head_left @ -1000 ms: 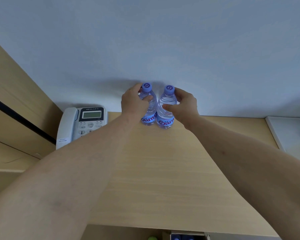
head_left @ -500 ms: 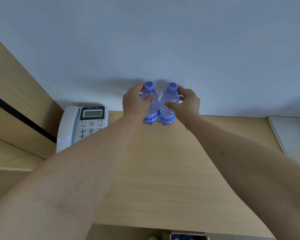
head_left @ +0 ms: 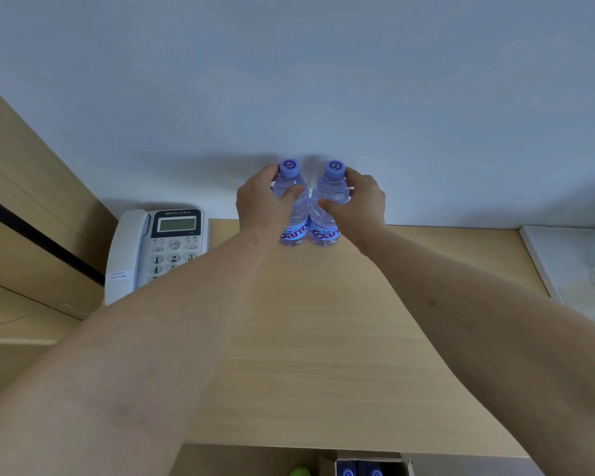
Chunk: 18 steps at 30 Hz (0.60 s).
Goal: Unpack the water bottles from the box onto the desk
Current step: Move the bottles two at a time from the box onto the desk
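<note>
Two clear water bottles with purple caps stand upright side by side at the back of the wooden desk (head_left: 323, 338), against the white wall. My left hand (head_left: 261, 204) is wrapped around the left bottle (head_left: 294, 214). My right hand (head_left: 359, 204) grips the right bottle (head_left: 327, 214). The bottles touch each other, and their bases rest on the desk. Below the desk's front edge an open cardboard box (head_left: 368, 465) shows more purple bottle caps inside.
A white desk phone (head_left: 155, 249) sits at the back left of the desk. A white tray (head_left: 557, 255) with a clear glass object lies at the right edge. A wooden panel rises on the left. Something green (head_left: 299, 471) lies beside the box.
Both hands have pushed the two bottles farther back toward the wall and closer together; they now stand touching.
</note>
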Tool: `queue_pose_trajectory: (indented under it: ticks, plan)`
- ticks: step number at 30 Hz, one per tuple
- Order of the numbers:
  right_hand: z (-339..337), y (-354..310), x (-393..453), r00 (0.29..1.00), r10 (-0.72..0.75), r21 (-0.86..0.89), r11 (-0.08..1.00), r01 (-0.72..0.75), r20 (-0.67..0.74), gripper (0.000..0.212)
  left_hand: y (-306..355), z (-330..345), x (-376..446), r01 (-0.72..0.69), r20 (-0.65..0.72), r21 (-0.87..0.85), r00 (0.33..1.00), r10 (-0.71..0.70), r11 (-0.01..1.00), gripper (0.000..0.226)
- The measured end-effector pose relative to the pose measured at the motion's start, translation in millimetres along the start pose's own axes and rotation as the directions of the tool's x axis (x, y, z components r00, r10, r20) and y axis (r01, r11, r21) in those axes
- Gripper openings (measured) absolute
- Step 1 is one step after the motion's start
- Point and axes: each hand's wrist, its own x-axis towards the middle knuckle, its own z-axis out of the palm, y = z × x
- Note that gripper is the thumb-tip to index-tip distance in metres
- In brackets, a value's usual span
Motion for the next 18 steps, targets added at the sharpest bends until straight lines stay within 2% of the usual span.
queue_pose_trajectory:
  ticks: [5, 12, 18]
  plan:
    - [1.3, 2.0, -1.7, 1.0, -0.008, 0.008, 1.0, 0.008, 0.0, 0.043, 0.6, 1.2, 2.0, 0.01, -0.008, -0.001, 1.0, -0.01, 1.0, 0.031]
    - [-0.2, 5.0, -0.5, 1.0, -0.005, 0.048, 0.999, 0.005, -0.003, 0.042, -0.5, 5.2, -0.2, 0.018, -0.036, -0.052, 0.999, -0.02, 0.999, 0.023]
    - [1.0, 4.7, -2.2, 1.0, -0.006, 0.027, 1.0, 0.006, 0.006, 0.046, -0.4, 2.1, -1.6, 0.021, -0.031, -0.069, 0.999, -0.023, 0.997, 0.026]
